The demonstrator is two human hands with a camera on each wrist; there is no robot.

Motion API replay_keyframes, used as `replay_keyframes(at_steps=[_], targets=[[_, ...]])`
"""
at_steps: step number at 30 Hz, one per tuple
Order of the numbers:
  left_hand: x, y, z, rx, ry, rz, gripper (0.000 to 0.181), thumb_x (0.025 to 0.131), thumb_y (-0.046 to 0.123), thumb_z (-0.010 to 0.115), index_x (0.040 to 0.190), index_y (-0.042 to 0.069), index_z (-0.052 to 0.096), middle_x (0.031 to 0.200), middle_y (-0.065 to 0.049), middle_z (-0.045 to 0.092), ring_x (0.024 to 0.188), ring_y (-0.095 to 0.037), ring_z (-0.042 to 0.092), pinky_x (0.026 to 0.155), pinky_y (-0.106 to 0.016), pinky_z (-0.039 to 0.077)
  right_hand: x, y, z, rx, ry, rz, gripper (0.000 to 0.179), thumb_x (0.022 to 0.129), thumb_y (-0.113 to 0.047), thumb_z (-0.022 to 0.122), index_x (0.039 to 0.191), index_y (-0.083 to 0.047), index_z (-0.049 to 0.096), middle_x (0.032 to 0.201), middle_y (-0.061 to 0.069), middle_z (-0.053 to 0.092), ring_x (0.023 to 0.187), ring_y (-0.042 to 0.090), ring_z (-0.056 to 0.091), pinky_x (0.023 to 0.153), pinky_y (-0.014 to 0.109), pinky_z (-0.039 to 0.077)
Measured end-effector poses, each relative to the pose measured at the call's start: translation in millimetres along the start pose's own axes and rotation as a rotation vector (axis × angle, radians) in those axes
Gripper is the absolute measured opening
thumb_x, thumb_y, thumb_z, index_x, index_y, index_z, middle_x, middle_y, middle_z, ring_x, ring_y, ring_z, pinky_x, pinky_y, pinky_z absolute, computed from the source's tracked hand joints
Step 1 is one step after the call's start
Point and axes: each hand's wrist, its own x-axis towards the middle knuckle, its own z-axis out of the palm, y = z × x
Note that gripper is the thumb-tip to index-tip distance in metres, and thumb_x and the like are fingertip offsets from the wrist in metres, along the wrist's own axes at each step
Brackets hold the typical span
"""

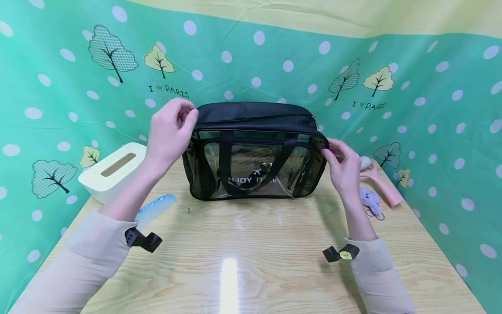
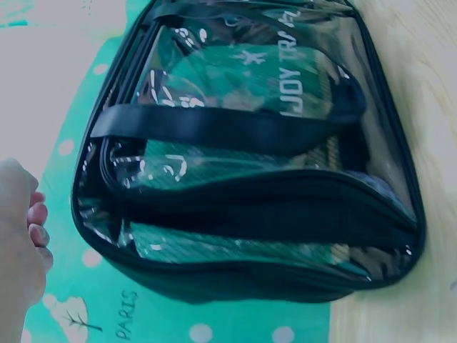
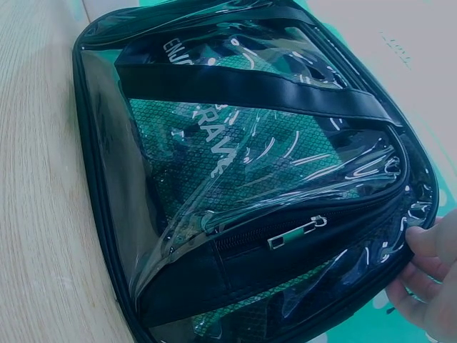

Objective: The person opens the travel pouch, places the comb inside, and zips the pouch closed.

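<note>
A black travel bag with clear plastic sides and two black straps stands upright on the wooden table. My left hand is at the bag's top left corner, where thumb and fingertips pinch together at the black edge. In the left wrist view the curled fingers show beside the bag. My right hand pinches the bag's right edge. The right wrist view shows its thumb on the clear rim of the bag, near a closed zipper with a metal pull.
A white tissue box sits at the table's left edge, with a pale blue comb in front of it. Right of the bag lie a pink handled item and a small plush keyring. A green dotted backdrop encloses the table.
</note>
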Motion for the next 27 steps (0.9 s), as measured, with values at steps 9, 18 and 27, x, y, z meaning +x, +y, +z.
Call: replay_keyframes(at_steps=[9,18,27], targets=[[-17.8,-22.2,-7.9,0.017,0.008,-0.018,0.023,0.105,0.018,0.055,0.108,0.001,0.069,0.089,-0.011,0.06,0.075,-0.015,0.045,0.07,-0.021,0.034,0.0,-1,0,-0.001,-0.003,0.018,0.029,0.099,-0.008,0.068,0.127,-0.008,0.072,0.114,0.017,0.074,0.092,-0.006,0.062,0.081,0.009,0.047],[-40.2,-47.5,-21.2,0.054,-0.015,-0.06,0.024,0.106,0.019,0.053,0.111,-0.001,0.066,0.089,-0.009,0.057,0.075,-0.01,0.043,0.069,-0.02,0.034,0.7,-3,0,0.003,-0.011,0.012,0.027,0.099,-0.011,0.068,0.125,-0.007,0.073,0.113,0.016,0.074,0.093,-0.005,0.063,0.083,0.01,0.049],[-63.0,-68.1,-28.4,0.067,-0.071,-0.085,0.024,0.104,0.015,0.054,0.114,-0.004,0.065,0.091,-0.012,0.06,0.075,-0.001,0.045,0.068,-0.011,0.036,0.0,-4,-1,0.001,-0.013,0.012,0.027,0.099,-0.011,0.069,0.125,-0.01,0.074,0.115,0.017,0.074,0.095,-0.004,0.063,0.082,0.009,0.05]])
